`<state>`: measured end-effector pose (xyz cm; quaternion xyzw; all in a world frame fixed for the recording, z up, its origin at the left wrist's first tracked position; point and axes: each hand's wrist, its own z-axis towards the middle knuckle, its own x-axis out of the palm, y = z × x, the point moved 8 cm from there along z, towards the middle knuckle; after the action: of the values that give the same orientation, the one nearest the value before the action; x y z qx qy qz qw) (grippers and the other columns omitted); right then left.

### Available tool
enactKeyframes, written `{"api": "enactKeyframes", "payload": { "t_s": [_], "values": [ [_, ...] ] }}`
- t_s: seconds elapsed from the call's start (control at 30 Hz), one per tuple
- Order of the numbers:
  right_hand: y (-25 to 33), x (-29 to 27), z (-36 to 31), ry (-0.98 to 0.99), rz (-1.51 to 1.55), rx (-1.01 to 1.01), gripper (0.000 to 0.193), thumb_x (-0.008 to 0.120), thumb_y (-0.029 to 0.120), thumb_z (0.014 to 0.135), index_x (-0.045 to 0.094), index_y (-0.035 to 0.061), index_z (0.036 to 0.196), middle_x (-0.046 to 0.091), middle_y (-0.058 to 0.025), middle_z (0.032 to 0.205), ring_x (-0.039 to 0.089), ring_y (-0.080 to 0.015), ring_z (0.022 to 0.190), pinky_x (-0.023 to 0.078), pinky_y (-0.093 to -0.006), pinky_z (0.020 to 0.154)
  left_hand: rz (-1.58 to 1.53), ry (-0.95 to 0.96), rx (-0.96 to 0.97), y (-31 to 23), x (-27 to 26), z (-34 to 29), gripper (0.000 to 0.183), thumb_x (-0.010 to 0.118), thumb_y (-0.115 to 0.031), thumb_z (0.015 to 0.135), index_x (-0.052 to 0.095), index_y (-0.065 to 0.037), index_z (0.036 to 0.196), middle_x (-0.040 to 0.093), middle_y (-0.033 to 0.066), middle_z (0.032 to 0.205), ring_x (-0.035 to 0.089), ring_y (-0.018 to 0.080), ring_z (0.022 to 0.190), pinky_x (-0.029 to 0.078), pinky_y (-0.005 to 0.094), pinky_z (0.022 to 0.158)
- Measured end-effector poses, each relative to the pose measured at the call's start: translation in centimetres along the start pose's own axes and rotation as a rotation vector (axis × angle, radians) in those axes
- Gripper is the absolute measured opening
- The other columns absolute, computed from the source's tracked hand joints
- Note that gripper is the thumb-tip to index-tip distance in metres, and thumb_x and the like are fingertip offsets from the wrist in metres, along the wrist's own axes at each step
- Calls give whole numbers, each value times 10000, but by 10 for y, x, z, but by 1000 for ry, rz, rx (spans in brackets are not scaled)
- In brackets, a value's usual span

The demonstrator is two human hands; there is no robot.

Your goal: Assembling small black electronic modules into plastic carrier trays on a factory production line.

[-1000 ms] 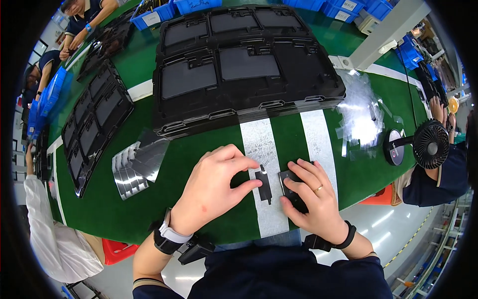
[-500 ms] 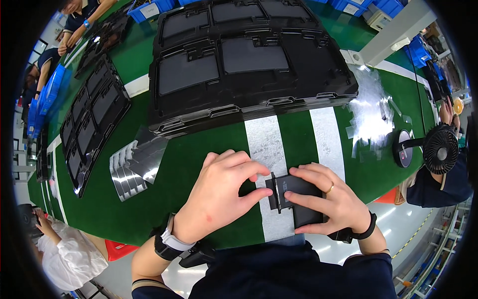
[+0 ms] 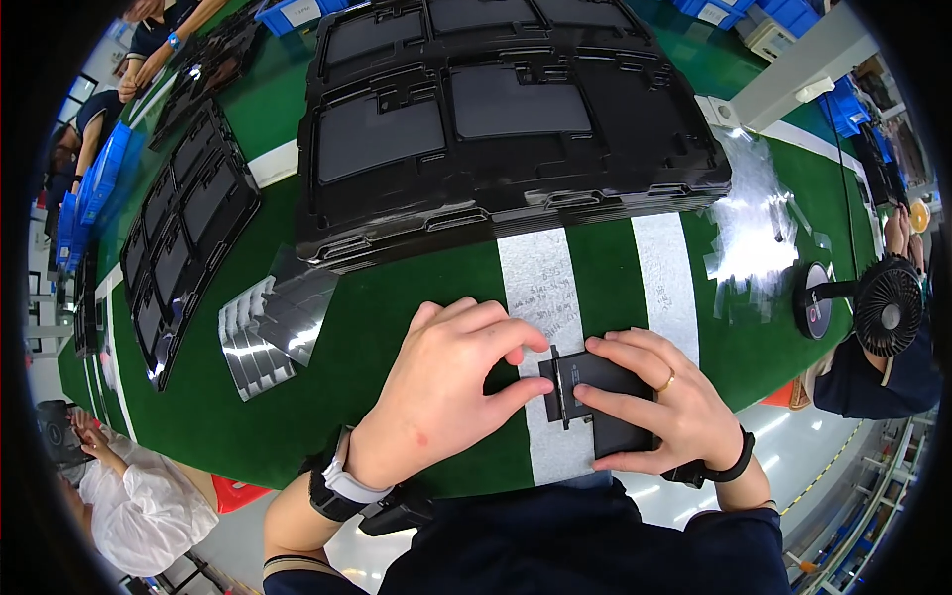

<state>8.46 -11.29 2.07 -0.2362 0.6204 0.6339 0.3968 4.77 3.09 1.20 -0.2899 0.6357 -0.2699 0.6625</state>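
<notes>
A flat black rectangular part (image 3: 623,428), resembling a battery pack, lies over a white strip near the table's front edge. My right hand (image 3: 672,405) spans it from the right, fingers on its face and upper edge, thumb at its lower edge. At its left end a thin dark bar (image 3: 563,395) runs crosswise beside a narrow tab. My left hand (image 3: 451,367) curls in from the left, its thumb touching the tab and its index finger close to the bar's upper end. Exactly what these fingertips pinch is too small to make out.
Stacked black moulded trays (image 3: 516,178) holding dark flat panels stand ahead. Another tray (image 3: 188,228) leans at left, near clear film sheets (image 3: 283,322). A heap of clear film (image 3: 754,218) and a small black fan (image 3: 886,305) are at right. Other people sit around the table.
The view has shifted slightly, so the trays and the part appear a little further right. Both hands keep almost the same hold on the part.
</notes>
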Motion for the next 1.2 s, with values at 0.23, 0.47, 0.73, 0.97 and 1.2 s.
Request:
{"api": "enactKeyframes", "payload": {
  "t_s": [0.23,0.47,0.73,0.97,1.2],
  "values": [
    [0,-1,1,3,11,12,562,735,363,632,613,119,1123,454,-155,1283,462,-337,1124,412,-443,936,-4,-3,-1,0,0,1,270,800,-196,619,660,-165,849,543,-67,676,482,113,639,303,266,653],
    [9,-13,11,-64,24,11,603,769,356,610,600,95,1127,467,-175,1233,480,-349,1079,421,-441,904,-291,-84,-61,4,-12,2,243,792,-189,651,647,-78,810,614,19,727,584,166,668,451,285,650],
    [14,-34,64,-482,104,5,957,813,149,565,305,33,1368,448,-185,1146,494,-346,1011,451,-382,831,-543,-274,143,-1,-35,0,386,793,-105,644,625,-3,976,667,117,910,657,208,873,503,295,809],
    [-21,-32,67,-540,338,67,807,770,89,670,344,57,1354,538,-110,1053,552,-217,987,479,-330,786,-321,-324,37,16,-35,-1,240,731,-34,701,626,-3,914,659,103,850,652,159,777,510,254,720],
    [-48,-4,68,-410,914,233,207,670,14,789,608,-36,980,607,-81,935,619,-140,866,530,-235,668,-473,-314,-5,24,-33,5,236,661,34,773,584,38,996,640,88,940,625,145,874,493,257,794]
  ]
}}
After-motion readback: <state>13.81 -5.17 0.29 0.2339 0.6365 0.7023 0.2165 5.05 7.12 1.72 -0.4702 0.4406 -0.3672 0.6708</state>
